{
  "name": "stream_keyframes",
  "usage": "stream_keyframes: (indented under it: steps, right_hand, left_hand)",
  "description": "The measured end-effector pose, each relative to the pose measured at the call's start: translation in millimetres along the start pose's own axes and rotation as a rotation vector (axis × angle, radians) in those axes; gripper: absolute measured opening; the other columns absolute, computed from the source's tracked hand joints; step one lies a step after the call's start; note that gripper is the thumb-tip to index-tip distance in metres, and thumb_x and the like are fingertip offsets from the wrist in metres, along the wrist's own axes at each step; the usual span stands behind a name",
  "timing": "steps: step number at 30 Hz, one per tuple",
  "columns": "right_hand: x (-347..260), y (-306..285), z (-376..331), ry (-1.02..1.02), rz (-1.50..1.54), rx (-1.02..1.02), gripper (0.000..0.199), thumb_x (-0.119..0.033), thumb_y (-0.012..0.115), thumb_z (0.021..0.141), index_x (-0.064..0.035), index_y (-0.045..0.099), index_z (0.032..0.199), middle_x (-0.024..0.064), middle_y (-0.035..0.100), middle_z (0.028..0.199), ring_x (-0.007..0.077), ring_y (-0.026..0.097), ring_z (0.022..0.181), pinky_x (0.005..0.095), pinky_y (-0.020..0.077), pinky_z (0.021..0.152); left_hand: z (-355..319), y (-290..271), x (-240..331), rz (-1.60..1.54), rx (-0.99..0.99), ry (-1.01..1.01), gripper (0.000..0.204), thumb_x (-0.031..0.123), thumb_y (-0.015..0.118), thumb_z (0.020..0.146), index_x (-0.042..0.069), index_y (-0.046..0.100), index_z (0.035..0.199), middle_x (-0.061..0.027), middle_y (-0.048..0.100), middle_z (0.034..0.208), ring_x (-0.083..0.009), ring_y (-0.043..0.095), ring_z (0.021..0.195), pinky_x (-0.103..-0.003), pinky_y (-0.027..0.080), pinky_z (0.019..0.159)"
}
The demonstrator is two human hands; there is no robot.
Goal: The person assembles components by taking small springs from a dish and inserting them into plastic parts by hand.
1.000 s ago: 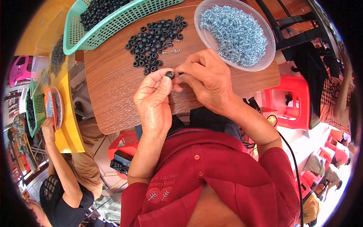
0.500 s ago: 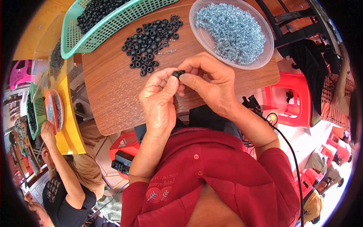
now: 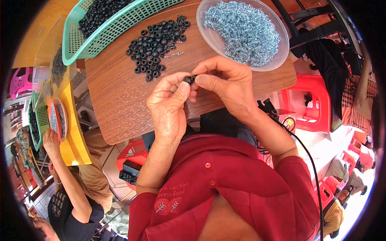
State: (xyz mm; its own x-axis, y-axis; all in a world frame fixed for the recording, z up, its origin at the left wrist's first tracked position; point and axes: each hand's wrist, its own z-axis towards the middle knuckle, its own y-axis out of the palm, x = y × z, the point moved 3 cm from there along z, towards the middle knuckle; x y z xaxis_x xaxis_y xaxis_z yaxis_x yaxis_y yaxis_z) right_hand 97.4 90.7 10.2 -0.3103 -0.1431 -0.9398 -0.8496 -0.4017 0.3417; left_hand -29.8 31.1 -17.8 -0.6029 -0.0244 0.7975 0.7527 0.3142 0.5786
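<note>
Just above the near edge of the counter point(image 3: 120, 108), both hands meet over bare wood: left hand point(image 3: 169, 106) and right hand point(image 3: 227, 86) pinch one small black ring point(image 3: 189, 79) between thumb and fingertips, each closed on it from its own side. The ring is mostly covered, so I can't tell whether a spring already sits in it.

Risks as I judge them, near to far:

- The ring is held only by fingertip pressure, close to the counter's edge. If the pinch slips, it likely drops into the lap or onto the floor, not back on the wood.
- A few loose silvery springs point(image 3: 175, 53) lie on the wood beside the pile of black rings point(image 3: 157, 42). They are tiny and roll easily — a sweeping wrist could flick them off or bury them in the pile.
- The pile touches the foot of the green basket point(image 3: 76, 44), which holds more black rings. Nudging the basket would spread the pile.
- The clear bowl of springs point(image 3: 241, 30) sits at the far right with its rim near the counter's edge, just past the right hand — a knock from the knuckles could tip it, and that spill would be slow to recover.

Another person's hand point(image 3: 50, 138) works at a yellow table point(image 3: 74, 136) to the left, well apart.
</note>
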Motion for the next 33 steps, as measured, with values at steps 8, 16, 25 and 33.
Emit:
stream_keyframes:
  steps: [8, 16, 25, 33]
  right_hand:
    - [1.3, -3.4, -1.4, 0.000, 0.030, -0.007, 0.008, 0.007, 0.062, 0.081, 0.0054, 0.063, 0.088, 0.0081, 0.064, 0.075, 0.0123, 0.062, 0.064, 0.0253, 0.0521, 0.056]
    - [9.6, -13.0, -1.2, 0.118, 0.056, 0.013, 0.014, 0.006, 0.068, 0.077, 0.0008, 0.067, 0.090, 0.0050, 0.067, 0.084, 0.0096, 0.062, 0.075, 0.0227, 0.0504, 0.069]
    - [1.9, -3.5, -6.4, -0.075, -0.187, 0.080, 0.008, 0.005, 0.066, 0.076, 0.0018, 0.064, 0.083, 0.0064, 0.063, 0.075, 0.0155, 0.062, 0.067, 0.0279, 0.0506, 0.060]
    - [7.4, -3.5, -9.4, -0.691, -0.802, 0.116, 0.021, 0.005, 0.067, 0.065, -0.0032, 0.062, 0.083, 0.0087, 0.055, 0.077, 0.0283, 0.053, 0.071, 0.0366, 0.0438, 0.060]
  left_hand:
    - [-1.6, 4.0, 1.0, 0.079, 0.015, 0.024, 0.020, 0.004, 0.061, 0.089, -0.006, 0.058, 0.107, -0.0092, 0.063, 0.088, -0.0156, 0.059, 0.069, -0.027, 0.048, 0.061]
    - [-2.0, 7.6, -0.4, 0.122, 0.003, 0.054, 0.020, 0.002, 0.063, 0.087, -0.007, 0.059, 0.104, -0.0076, 0.062, 0.085, -0.0144, 0.058, 0.069, -0.026, 0.047, 0.062]
    - [-3.1, 5.4, -5.0, 0.099, 0.025, 0.025, 0.020, 0.003, 0.064, 0.087, -0.005, 0.061, 0.104, -0.0081, 0.066, 0.087, -0.0123, 0.061, 0.072, -0.023, 0.049, 0.062]
    - [-3.7, 8.5, -8.6, 0.073, 0.011, -0.022, 0.020, 0.004, 0.060, 0.090, -0.006, 0.058, 0.107, -0.0091, 0.066, 0.086, -0.0126, 0.060, 0.070, -0.023, 0.048, 0.062]
